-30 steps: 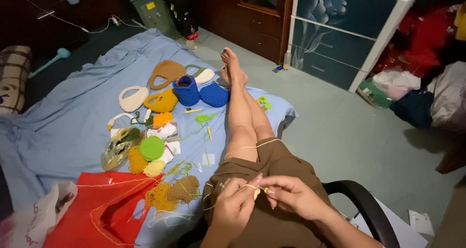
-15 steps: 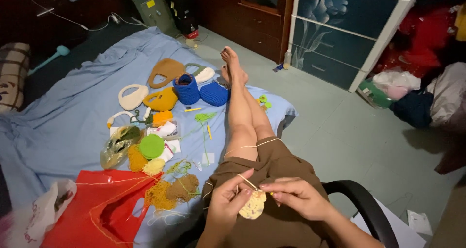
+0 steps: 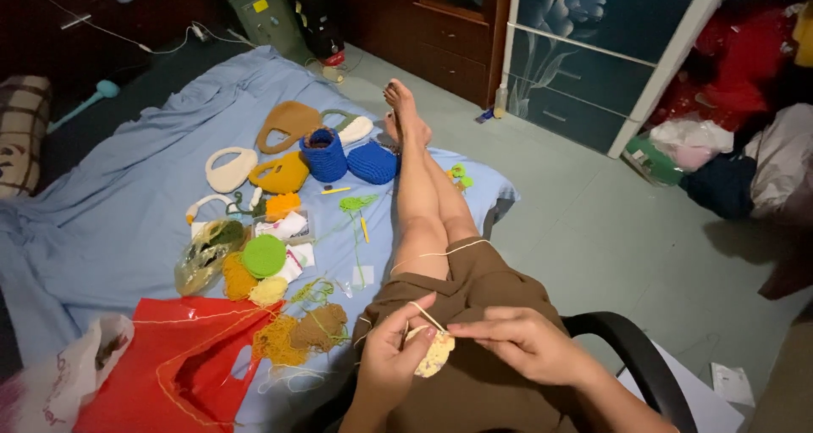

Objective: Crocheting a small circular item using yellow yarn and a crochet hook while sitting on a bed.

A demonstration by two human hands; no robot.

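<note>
The small cream crochet piece (image 3: 434, 354) sits over my lap, between my two hands and touching both — a flat, roundish disc, tilted so its face turns partly up toward me. My left hand (image 3: 391, 352) has it: thumb and fingers closed on its left edge, pinching it firmly. The cream yarn (image 3: 428, 316) runs up from the piece over my left forefinger, then trails off across my thigh toward my knee.

My right hand (image 3: 527, 341) comes in from the right, its fingers drawn together and pointing left at the disc's upper edge. Its grip is closed down narrow, as if on a slim hook, but I cannot make the hook out — it is too thin or hidden by the fingers. So the piece lies just left of my right fingertips and hard against my left palm; the left hand is the nearer one and carries it.

Beyond my legs, stretched out on the blue sheet (image 3: 127, 204), lie finished pieces: two blue crochet baskets (image 3: 347, 158), a brown bag (image 3: 290, 124), a cream bag (image 3: 230, 169), a green disc (image 3: 263, 255). A red plastic bag (image 3: 161, 365) sits at my left, with loose yarn beside it.
</note>
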